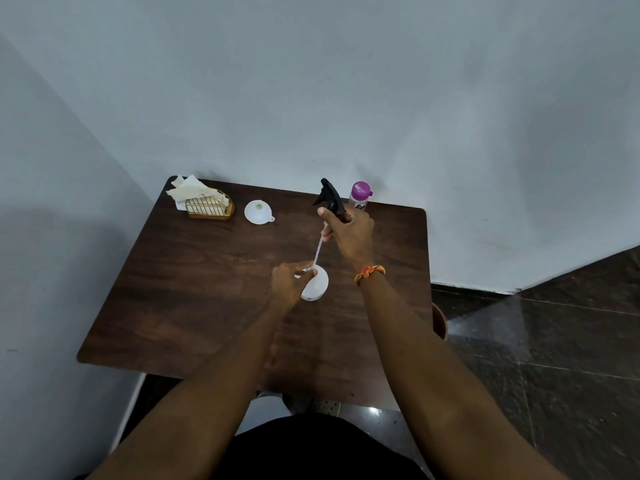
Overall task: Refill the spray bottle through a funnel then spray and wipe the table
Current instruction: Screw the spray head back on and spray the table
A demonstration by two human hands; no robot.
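Note:
On the dark wooden table [194, 292], my left hand [289, 284] grips the neck of a white spray bottle [317, 285] standing near the middle. My right hand [348, 233] holds the black trigger sprayer head [330, 197] lifted above the bottle; its thin dip tube [318, 249] slants down with its tip at the bottle's mouth. A white funnel [258, 212] lies wide end up at the back of the table. A clear water bottle with a purple cap [360, 195] stands at the back right, just behind my right hand.
A gold wire holder with crumpled paper napkins [204, 199] sits at the back left corner. Grey walls close the left and far sides. Dark tiled floor lies to the right, and a brown round object [440, 322] shows beside the table's right edge.

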